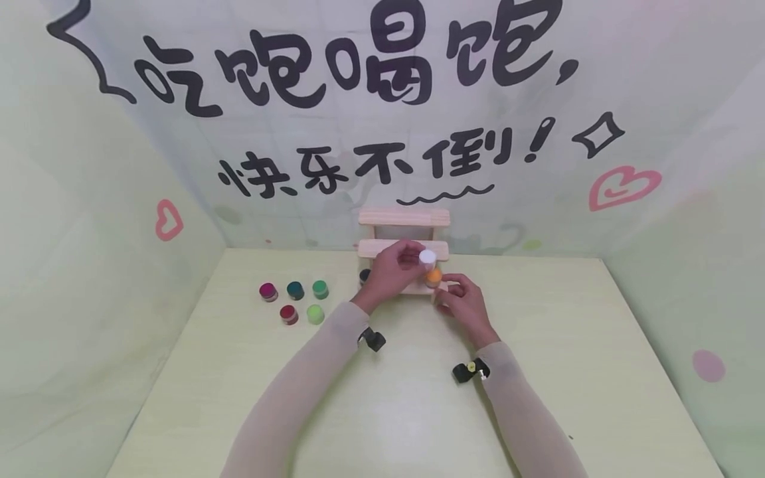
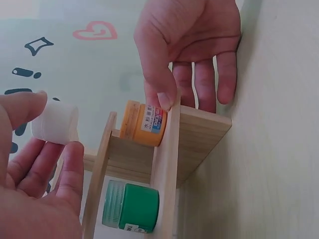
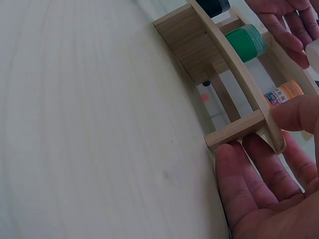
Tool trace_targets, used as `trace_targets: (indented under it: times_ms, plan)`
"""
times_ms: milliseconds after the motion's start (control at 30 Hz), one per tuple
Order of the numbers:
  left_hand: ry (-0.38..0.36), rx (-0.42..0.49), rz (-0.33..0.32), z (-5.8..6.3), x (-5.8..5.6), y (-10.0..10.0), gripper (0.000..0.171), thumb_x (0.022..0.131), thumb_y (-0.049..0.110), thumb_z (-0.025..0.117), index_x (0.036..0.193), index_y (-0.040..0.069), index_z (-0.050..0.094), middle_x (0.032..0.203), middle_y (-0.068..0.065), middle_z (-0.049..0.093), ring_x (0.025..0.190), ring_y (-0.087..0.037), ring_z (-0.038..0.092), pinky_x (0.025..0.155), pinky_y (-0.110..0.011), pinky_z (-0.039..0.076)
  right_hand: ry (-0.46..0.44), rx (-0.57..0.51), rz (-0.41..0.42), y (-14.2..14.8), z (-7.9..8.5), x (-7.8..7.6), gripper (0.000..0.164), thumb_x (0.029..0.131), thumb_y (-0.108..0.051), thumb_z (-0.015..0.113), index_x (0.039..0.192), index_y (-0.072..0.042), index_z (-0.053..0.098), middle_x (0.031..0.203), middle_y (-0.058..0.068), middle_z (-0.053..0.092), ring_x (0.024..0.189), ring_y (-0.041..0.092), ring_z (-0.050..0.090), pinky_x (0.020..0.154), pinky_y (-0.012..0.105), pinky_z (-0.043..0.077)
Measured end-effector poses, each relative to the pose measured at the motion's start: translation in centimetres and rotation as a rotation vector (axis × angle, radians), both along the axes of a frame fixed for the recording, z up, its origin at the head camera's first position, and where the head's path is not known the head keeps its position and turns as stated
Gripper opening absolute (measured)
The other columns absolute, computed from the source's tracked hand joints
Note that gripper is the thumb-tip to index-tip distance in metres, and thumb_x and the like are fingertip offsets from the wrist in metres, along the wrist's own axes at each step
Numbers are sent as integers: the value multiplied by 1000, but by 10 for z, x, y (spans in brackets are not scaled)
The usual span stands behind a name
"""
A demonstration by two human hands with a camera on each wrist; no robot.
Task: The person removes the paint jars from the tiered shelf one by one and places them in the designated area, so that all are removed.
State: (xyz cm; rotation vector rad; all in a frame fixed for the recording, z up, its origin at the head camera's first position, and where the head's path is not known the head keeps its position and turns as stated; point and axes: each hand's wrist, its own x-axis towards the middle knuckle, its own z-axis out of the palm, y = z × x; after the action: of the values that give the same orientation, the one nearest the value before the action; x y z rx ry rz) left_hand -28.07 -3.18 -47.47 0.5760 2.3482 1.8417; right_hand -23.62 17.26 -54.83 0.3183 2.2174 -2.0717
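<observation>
A small wooden tiered rack (image 1: 373,249) stands against the back wall. My left hand (image 1: 390,271) pinches a white paint jar (image 2: 56,122) between thumb and fingers, raised in front of the rack's upper part. An orange paint jar (image 2: 142,123) sits at the right end of the lower shelf. Beside it are a green jar (image 2: 137,206) and, farther left, a dark jar (image 3: 213,6). My right hand (image 1: 466,307) grips the rack's right end, thumb on the front rail by the orange jar and fingers around the side panel. Whether the thumb touches that jar, I cannot tell.
Several paint jars stand on the table left of the rack: magenta (image 1: 268,291), teal (image 1: 295,290), green (image 1: 320,289), red (image 1: 289,314) and light green (image 1: 315,314). A printed cloth (image 1: 335,226) hangs behind the pale tabletop (image 1: 394,392).
</observation>
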Motion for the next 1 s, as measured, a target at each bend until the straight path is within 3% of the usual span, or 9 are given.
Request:
trace_targets:
  times_ms: [233,667,867,1000]
  plan:
    - [-4,-2,12,5,15,-14,42,94,28,83,132,18,71,127,-2,73,116,-20,71,102,-33,59,-9,3,1,1,2,0,44,96,-12,76,138,-10,62,87,-3,71,83,12,72,88,37,65]
    - [-51,87,60,2,30,-50,38,92,22,84,127,17,71,125,-5,72,117,-23,70,99,-30,60,-17,4,-4,1,0,-1,43,96,-15,78,136,-11,63,92,-1,72,85,14,73,86,36,66]
    - [-68,26,126,-4,37,-74,37,93,25,83,128,22,70,124,-1,71,116,-23,68,101,-31,60,-15,10,-4,-1,1,-1,42,96,-14,78,134,-11,63,90,-3,71,83,13,72,82,32,66]
    - [-90,4,152,-8,40,-88,42,93,22,83,133,17,69,127,-3,70,119,-24,67,101,-32,60,-19,19,-8,0,1,-1,41,96,-14,77,134,-12,63,90,-2,69,83,13,72,81,30,66]
